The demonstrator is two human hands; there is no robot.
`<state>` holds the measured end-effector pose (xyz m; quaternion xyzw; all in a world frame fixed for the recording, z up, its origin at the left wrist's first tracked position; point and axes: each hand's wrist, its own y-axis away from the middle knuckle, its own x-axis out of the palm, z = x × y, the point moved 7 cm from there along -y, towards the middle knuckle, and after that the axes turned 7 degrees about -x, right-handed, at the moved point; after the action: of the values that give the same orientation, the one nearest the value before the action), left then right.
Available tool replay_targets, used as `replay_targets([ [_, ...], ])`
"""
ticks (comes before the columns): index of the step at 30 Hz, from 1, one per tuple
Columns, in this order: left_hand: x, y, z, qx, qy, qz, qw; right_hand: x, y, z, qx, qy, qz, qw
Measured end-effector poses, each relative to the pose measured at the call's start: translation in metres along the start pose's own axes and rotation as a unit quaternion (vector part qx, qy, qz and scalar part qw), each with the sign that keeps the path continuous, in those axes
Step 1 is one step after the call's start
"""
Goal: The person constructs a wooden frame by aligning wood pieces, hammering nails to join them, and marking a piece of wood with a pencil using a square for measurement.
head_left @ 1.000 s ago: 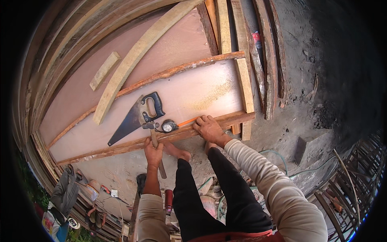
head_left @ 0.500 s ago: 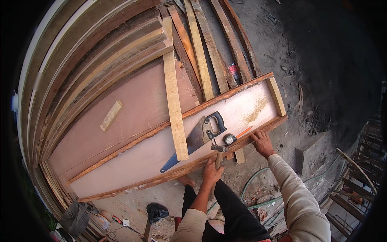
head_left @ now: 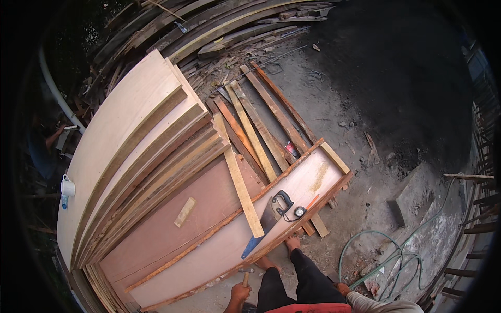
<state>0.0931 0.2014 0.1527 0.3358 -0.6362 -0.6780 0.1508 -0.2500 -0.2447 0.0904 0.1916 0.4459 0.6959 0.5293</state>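
Observation:
My left hand (head_left: 239,293) is closed around the wooden handle of a hammer (head_left: 246,276), which is upright beside my leg, apart from the frame. Low by my other side is my right hand (head_left: 343,288), clear of the wood; its fingers are too small and partly hidden to read. Before me lies a long panel with a wooden frame (head_left: 209,255) around it. On it rest a handsaw (head_left: 270,221) with a blue-tipped blade and black handle, a round tape measure (head_left: 299,212) and an orange pencil (head_left: 313,201). A loose wood strip (head_left: 242,190) lies across the frame.
Stacked framed panels (head_left: 133,112) rise at the left, with a white mug (head_left: 68,188) on top. A small wood block (head_left: 185,212) sits on the lower panel. Several timber lengths (head_left: 279,115) lie beyond. A green hose (head_left: 402,255) coils at right. Another person's arm (head_left: 55,136) shows far left.
The view has tilted up and shows more of the yard. My right hand has left the frame's near rail and dropped to my side. My left hand has drawn back from the frame with the hammer.

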Motion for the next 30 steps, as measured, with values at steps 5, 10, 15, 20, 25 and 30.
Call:
replay_targets([
  [5, -0.059, 0.069, 0.097, 0.254, -0.208, -0.117, 0.937, -0.005, -0.174, 0.184, -0.005, -0.052, -0.061, 0.997],
  [10, -0.077, 0.089, 0.065, 0.095, -0.156, -0.045, 0.982, -0.021, -0.272, 0.271, -0.078, -0.041, -0.163, 0.983],
  [15, -0.030, 0.098, -0.032, 0.181, -0.196, 0.047, 0.963, -0.097, -0.241, 0.139, -0.087, 0.082, -0.342, 0.932],
  [20, -0.142, 0.129, -0.011, 0.089, -0.153, -0.075, 0.981, 0.019, -0.058, 0.190, 0.008, -0.390, -0.276, 0.878],
  [25, -0.102, 0.128, -0.057, 0.138, -0.179, -0.026, 0.974, 0.019, 0.141, 0.179, 0.081, -0.568, -0.342, 0.744],
  [30, 0.006, 0.144, -0.108, 0.160, -0.276, 0.071, 0.945, 0.079, 0.142, 0.039, 0.053, -0.602, -0.408, 0.685],
])
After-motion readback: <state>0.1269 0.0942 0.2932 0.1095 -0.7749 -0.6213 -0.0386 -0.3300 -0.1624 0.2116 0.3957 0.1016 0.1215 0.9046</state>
